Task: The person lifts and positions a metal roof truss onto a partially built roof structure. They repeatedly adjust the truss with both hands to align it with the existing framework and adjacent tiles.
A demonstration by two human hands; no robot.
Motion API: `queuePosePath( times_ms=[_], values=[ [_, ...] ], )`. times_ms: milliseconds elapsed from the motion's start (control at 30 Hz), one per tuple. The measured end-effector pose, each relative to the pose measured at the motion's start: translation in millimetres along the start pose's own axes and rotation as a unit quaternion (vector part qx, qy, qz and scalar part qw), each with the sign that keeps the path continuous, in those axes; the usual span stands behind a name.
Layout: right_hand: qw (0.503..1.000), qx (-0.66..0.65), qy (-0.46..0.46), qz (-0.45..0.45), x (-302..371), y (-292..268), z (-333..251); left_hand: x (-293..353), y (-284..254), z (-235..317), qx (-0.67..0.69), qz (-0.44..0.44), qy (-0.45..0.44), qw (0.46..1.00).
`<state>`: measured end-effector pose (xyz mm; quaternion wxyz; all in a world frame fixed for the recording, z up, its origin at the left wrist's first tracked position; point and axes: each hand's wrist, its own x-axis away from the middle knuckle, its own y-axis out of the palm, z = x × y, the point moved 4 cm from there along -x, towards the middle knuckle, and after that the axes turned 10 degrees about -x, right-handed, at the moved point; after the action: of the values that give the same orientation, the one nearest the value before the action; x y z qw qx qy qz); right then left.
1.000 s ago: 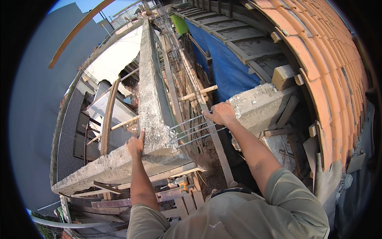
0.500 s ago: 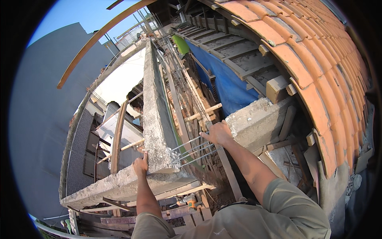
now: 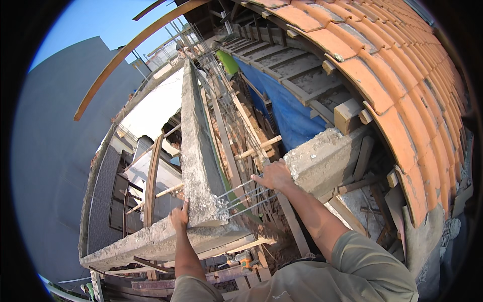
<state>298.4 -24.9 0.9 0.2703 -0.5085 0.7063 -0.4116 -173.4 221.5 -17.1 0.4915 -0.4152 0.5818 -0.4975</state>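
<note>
My left hand (image 3: 179,217) is closed over the edge of a rough concrete beam (image 3: 146,241), just left of the corner where a second concrete beam (image 3: 193,166) runs away from me. Its thumb or a finger points up along the concrete; the other fingertips are hidden. My right hand (image 3: 274,176) is closed around a long wooden plank (image 3: 296,226), beside the broken end of a concrete stub (image 3: 324,153). One digit reaches left to the tips of bare steel rods (image 3: 246,197) jutting from the beam corner. The fingers' undersides are hidden.
Orange roof tiles (image 3: 387,85) rise on the right. A blue tarp (image 3: 282,110) hangs below wooden framing. Beneath the near beam lies an orange-and-black power tool (image 3: 245,260). A wooden post (image 3: 153,186) and broken walls stand left; deep gaps open between the beams.
The view has tilted slightly, so most of the scene sits a little lower. Both hands stay at about the same places on the beam and plank.
</note>
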Motion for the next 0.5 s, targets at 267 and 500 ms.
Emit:
queuePosePath(
  times_ms=[267, 500],
  values=[
    [1.0, 0.009, -0.015, 0.019, -3.2, 4.3, 1.5, -3.5, 1.6, -2.0, 0.015, -0.016, -0.003, 1.0],
    [0.996, -0.027, -0.038, 0.073, 1.2, 3.5, -4.9, -0.4, 3.4, 0.6, 0.019, -0.003, 0.003, 1.0]
  ],
)
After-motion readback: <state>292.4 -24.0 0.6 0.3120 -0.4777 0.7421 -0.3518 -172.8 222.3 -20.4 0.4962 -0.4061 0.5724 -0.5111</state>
